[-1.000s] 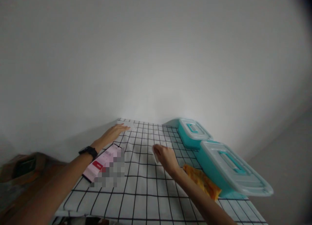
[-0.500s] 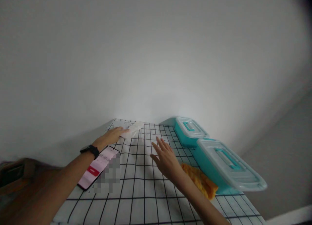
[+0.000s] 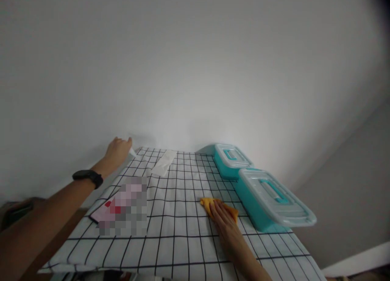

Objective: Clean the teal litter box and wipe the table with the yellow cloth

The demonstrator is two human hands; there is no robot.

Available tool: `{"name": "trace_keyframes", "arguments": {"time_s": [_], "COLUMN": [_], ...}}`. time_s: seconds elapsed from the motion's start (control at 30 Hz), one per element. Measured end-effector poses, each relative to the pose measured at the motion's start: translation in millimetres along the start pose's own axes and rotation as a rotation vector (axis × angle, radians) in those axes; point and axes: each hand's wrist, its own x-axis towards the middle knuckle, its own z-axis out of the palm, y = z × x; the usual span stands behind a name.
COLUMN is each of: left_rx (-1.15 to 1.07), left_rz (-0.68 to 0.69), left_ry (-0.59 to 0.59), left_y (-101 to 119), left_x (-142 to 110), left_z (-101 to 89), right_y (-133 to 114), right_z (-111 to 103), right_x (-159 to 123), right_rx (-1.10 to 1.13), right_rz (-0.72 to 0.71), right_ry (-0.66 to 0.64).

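My left hand (image 3: 118,149) is raised over the far left corner of the table, fingers pinched on a small white piece (image 3: 132,152) at the wall. A black watch (image 3: 87,176) is on that wrist. A white sheet (image 3: 163,163) lies flat on the checked tablecloth (image 3: 179,232) just to its right. My right hand (image 3: 223,220) lies flat on an orange cloth (image 3: 217,205), fingers stretched out, beside the nearer teal box (image 3: 268,199).
Two teal boxes with clear lids stand along the right edge, the farther one (image 3: 231,159) by the wall. A phone with a pink screen (image 3: 122,206) lies on the left. The white wall runs behind the table; the table edges fall off left and right.
My left hand lifted off the white sheet and rose to the far left corner with a small white piece. My right hand moved back and right onto the orange cloth.
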Motion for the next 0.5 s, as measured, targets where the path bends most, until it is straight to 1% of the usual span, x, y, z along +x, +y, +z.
{"name": "trace_keyframes", "arguments": {"time_s": [0.07,0.1,0.13,0.17,0.2,0.27,0.33,0.37,0.43,0.47,0.5], "left_rx": [-0.034,-0.065,-0.103,-0.148,-0.201,-0.307,-0.406,-0.447,-0.498,-0.515,-0.537], "left_rz": [-0.073,-0.088,-0.087,-0.067,-0.023,0.092,0.275,0.388,0.614,0.750,0.922], "left_ry": [0.050,0.083,0.120,0.160,0.195,0.269,0.313,0.306,0.263,0.221,0.124], "left_y": [-1,4,14,29,49,104,171,207,275,306,333], "left_x": [5,7,9,10,10,9,3,-3,-19,-29,-40], "left_z": [-15.6,-22.8,-29.3,-35.0,-39.6,-44.9,-43.8,-40.9,-31.6,-26.0,-20.3], "right_y": [-14,-23,-32,-42,-53,-71,-85,-90,-96,-97,-97], "right_z": [-4,-6,-9,-12,-14,-18,-21,-22,-24,-25,-24], "right_x": [20,32,44,56,67,81,85,83,75,71,67], "right_rx": [0.056,0.080,0.100,0.118,0.138,0.181,0.223,0.241,0.263,0.267,0.266], "right_rz": [-0.001,-0.001,-0.006,-0.015,-0.039,-0.128,-0.218,-0.242,-0.248,-0.241,-0.233], "right_ry": [-0.079,-0.124,-0.167,-0.203,-0.232,-0.263,-0.256,-0.242,-0.220,-0.213,-0.205]}}
